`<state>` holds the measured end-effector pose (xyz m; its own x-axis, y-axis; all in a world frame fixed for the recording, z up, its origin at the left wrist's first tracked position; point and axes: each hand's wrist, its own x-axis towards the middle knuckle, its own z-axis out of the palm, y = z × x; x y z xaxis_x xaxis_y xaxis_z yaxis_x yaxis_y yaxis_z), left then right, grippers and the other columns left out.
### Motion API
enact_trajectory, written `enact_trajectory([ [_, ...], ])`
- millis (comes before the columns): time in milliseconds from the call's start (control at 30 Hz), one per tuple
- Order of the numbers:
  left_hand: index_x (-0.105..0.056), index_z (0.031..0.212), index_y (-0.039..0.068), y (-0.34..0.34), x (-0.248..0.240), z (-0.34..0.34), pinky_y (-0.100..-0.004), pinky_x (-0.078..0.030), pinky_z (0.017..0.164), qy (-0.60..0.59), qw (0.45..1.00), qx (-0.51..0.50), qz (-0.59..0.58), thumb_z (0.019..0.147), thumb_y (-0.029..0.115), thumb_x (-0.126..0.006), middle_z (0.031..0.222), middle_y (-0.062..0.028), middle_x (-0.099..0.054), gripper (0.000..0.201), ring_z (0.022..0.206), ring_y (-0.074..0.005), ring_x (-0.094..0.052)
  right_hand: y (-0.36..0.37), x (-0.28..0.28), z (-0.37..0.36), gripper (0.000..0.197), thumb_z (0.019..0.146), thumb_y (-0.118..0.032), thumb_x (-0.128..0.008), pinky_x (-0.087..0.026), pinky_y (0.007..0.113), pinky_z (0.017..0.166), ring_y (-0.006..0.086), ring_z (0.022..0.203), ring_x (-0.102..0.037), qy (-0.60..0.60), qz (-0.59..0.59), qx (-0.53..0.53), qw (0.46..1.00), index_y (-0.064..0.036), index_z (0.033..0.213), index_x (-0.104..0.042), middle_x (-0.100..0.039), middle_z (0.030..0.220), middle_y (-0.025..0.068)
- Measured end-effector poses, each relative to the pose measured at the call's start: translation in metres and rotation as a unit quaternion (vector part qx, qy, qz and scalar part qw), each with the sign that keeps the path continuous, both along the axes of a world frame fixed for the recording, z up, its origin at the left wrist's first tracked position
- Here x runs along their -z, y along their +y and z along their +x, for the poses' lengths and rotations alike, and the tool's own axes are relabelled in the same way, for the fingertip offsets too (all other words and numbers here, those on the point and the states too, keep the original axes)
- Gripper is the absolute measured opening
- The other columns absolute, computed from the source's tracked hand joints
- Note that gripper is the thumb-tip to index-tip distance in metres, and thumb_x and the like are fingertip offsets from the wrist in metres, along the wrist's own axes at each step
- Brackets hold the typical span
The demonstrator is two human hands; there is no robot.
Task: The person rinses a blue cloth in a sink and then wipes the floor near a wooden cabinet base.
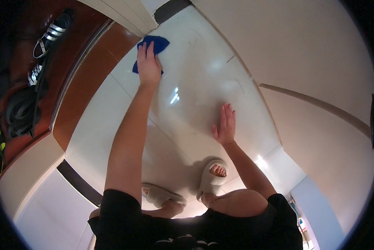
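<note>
Two hands work: left hand [148, 66] presses a crumpled blue cloth [152, 51] flat-fingered at upper centre (keep pressure even); right hand [225, 126] splays, released, on the glossy white tiled floor [195, 79].

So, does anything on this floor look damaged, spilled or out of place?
Dark scuff marks streak the glossy white floor tiles, right of the blue cloth under the left hand. No spill shows. The right hand lies flat on the tiles.
</note>
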<state>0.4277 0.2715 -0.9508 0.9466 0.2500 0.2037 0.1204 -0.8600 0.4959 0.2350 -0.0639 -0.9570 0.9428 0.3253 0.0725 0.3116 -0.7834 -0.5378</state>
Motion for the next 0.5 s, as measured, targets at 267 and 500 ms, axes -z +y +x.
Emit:
enact_trajectory([
  [267,-0.052,0.147,0.008,-0.025,0.005,0.045,-0.0429,-0.031,0.123,0.029,1.0,-0.006,0.008,0.099,0.007,-0.057,0.155,-0.0202,-0.047,0.048,0.146,-0.0372,-0.04,-0.002,0.003,-0.001,0.078,0.095,-0.04,-0.052,-0.024,0.063,0.119,0.0445,0.151,-0.029,0.018,-0.007,-0.005,1.0,0.0048,0.156,-0.032,-0.034,0.162,0.0237],
  [500,-0.052,0.145,0.006,-0.049,0.014,0.051,-0.0479,-0.035,0.119,-0.019,0.999,0.041,0.025,0.095,0.004,-0.057,0.15,-0.0254,-0.049,0.051,0.14,-0.0427,-0.044,-0.001,-0.001,0.002,0.079,0.095,-0.042,-0.052,-0.022,0.063,0.12,0.0439,0.152,-0.029,0.023,-0.004,-0.007,1.0,0.0042,0.156,-0.032,-0.034,0.162,0.0233],
])
